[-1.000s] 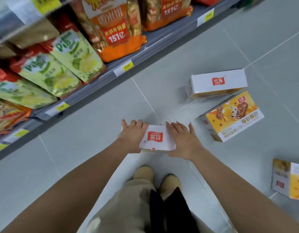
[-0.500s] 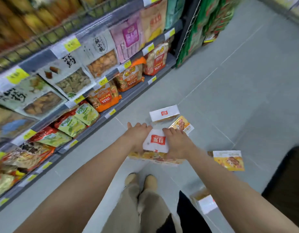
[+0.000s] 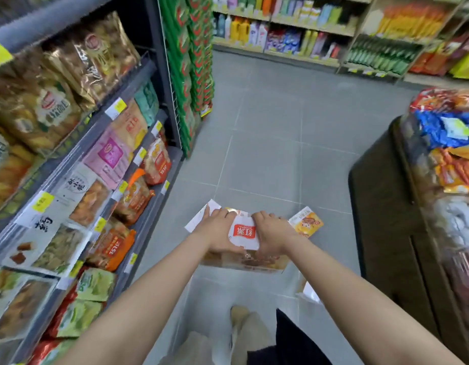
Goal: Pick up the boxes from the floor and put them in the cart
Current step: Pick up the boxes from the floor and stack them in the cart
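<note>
Boxes: we clasp one white box (image 3: pixel 243 234) in both hands' fingers (image 3: pixel 219 216); two more lie on the floor (image 3: pixel 267 133) beyond them, no cart visible.

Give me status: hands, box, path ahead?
Left hand and right hand clamp the white box, lifted. Two boxes visible on floor. No cart in view.

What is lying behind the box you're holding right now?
Beyond the held box, a white box and a yellow box lie on the floor. Both hands and the box cover parts of them.
</note>
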